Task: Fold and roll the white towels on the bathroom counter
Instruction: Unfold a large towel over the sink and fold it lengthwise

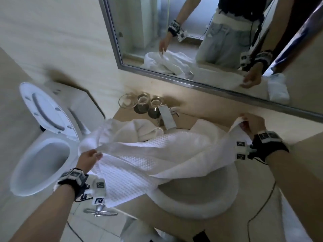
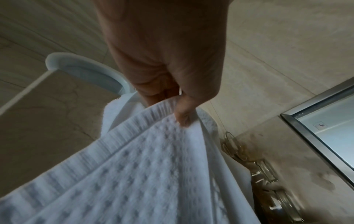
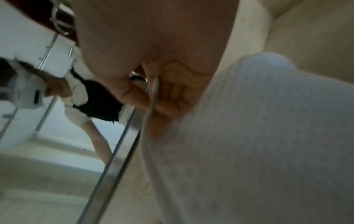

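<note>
A white waffle-weave towel (image 1: 150,154) hangs stretched between my two hands above the counter and the round basin (image 1: 197,199). My left hand (image 1: 89,159) pinches its near left corner; in the left wrist view the thumb (image 2: 184,112) presses the ribbed hem of the towel (image 2: 145,166). My right hand (image 1: 251,124) grips the far right corner near the mirror, fingers curled over the towel (image 3: 258,144) edge in the right wrist view. More white towels (image 1: 145,130) lie crumpled on the counter behind it.
Glass jars (image 1: 143,102) and a small box (image 1: 167,117) stand at the back of the counter below the mirror (image 1: 201,41). An open toilet (image 1: 40,163) sits left of the counter. A towel ring (image 1: 99,211) hangs under the counter's front edge.
</note>
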Demonstrator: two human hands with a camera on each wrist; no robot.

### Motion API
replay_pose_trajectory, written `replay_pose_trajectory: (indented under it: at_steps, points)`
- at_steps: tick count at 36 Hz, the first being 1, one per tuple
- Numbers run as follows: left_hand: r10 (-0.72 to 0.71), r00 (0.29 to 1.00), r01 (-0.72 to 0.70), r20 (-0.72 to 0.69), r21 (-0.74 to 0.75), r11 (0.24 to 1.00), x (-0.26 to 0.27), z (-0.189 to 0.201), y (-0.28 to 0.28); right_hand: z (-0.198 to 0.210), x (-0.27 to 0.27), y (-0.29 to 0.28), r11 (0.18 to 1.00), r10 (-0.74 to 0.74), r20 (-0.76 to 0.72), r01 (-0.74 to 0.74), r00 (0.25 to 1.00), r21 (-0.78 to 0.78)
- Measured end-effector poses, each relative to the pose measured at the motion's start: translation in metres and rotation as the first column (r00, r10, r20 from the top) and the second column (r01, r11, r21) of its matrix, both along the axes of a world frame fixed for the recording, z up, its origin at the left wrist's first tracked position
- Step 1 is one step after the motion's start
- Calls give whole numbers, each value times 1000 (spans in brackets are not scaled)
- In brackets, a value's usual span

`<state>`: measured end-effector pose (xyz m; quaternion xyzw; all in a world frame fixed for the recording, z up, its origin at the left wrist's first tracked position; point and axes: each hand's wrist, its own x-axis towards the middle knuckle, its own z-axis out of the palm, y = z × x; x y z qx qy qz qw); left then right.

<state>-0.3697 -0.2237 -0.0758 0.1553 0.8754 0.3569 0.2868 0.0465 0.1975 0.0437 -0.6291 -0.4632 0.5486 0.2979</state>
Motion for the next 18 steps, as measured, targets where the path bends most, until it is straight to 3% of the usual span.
replay_pose_trajectory:
  at_steps: [2,5,6,8,12,18]
  points:
    - [37,999,-37,14,9,999,2,-1,-4,-2,-27,23,981,195,-48,-196,980,-10]
    - [100,994,-101,43,14,995,2,-4,-8,-21,-57,47,834,552,201,-538,810,-121]
    - [118,992,-119,49,16,993,3,-4,-9,-28,-67,52,806,587,300,-579,752,-125]
    - [160,985,-162,59,40,986,6,-3,-10,-42,-84,58,786,602,398,-601,693,-143]
    - [303,952,-306,48,72,949,10,-2,-16,-58,-104,53,841,492,440,-541,751,-18]
    - [384,923,-385,27,43,922,6,-8,-33,-110,-96,53,823,545,545,-529,637,-206]
